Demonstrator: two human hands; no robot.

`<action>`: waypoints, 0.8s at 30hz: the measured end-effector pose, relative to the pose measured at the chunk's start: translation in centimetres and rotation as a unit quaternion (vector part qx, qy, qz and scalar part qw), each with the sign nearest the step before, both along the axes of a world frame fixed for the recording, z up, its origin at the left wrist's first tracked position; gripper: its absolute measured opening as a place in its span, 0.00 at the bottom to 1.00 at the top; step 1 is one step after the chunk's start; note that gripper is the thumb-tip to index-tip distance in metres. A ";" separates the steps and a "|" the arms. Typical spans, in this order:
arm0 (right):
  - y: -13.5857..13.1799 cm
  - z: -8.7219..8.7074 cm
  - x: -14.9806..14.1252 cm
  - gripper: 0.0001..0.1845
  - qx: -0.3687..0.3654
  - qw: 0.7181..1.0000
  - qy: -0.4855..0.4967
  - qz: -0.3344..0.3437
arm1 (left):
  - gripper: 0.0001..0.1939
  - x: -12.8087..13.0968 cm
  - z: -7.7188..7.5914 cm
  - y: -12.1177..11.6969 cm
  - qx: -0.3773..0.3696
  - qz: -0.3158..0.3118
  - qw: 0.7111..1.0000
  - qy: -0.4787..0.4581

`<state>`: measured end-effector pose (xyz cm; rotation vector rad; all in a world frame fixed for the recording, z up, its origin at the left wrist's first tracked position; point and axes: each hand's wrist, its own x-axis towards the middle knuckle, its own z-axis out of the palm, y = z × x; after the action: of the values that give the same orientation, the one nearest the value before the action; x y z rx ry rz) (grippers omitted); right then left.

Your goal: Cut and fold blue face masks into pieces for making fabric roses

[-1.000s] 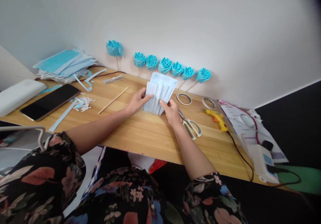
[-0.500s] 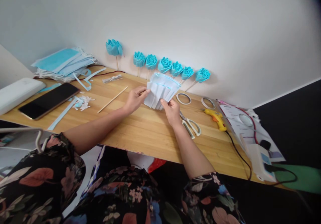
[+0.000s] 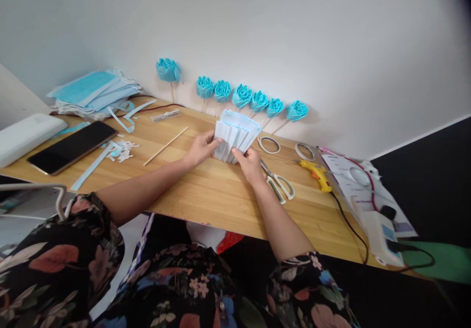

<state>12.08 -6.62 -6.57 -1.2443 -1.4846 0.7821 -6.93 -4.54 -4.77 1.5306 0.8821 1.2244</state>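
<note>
Between my hands, above the wooden table [image 3: 206,195], is a pleated piece of face mask fabric [image 3: 235,133], white on the side toward me with light blue edges at the top. My left hand [image 3: 202,147] pinches its left side with the thumb in front. Pinching the lower right side is my right hand [image 3: 249,164], thumb also in front; the other fingers are hidden behind the fabric. The folds gather toward the bottom and fan out at the top. Scissors [image 3: 277,182] with pale handles lie just right of my right hand. A thin wooden stick [image 3: 165,146] lies left of my left hand.
Several blue fabric roses [image 3: 242,95] on sticks lean against the wall. At left are a mask stack [image 3: 93,92], a phone [image 3: 72,146], a white box-like device [image 3: 29,137] and fabric scraps [image 3: 121,150]. Tape rolls [image 3: 269,144], a yellow glue gun [image 3: 316,173] and a power strip [image 3: 382,239] are at right.
My hands have drawn slightly closer together and the fabric's lower folds are gathered more tightly. The fabric has dropped a little. The things on the table stay put.
</note>
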 end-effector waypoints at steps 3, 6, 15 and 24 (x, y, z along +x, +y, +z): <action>0.0 -0.1 0.0 0.19 -0.003 1.000 -0.006 -0.011 | 0.17 -0.1 -0.1 0.1 0.004 0.001 1.000 -0.010; 0.2 -0.2 0.1 0.19 0.006 1.000 0.008 -0.014 | 0.20 0.0 -0.1 0.0 0.005 0.003 1.000 -0.017; 0.3 -0.3 0.0 0.17 0.008 1.000 0.017 -0.005 | 0.22 -0.1 0.3 -0.1 -0.014 0.002 1.000 -0.016; 0.2 -0.1 0.1 0.19 -0.009 1.000 -0.002 -0.014 | 0.17 0.4 -0.2 0.2 -0.035 -0.023 0.998 -0.036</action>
<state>12.13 -6.44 -6.69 -1.2779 -1.4634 0.7771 -6.51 -4.32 -5.02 1.4362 0.8295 1.1957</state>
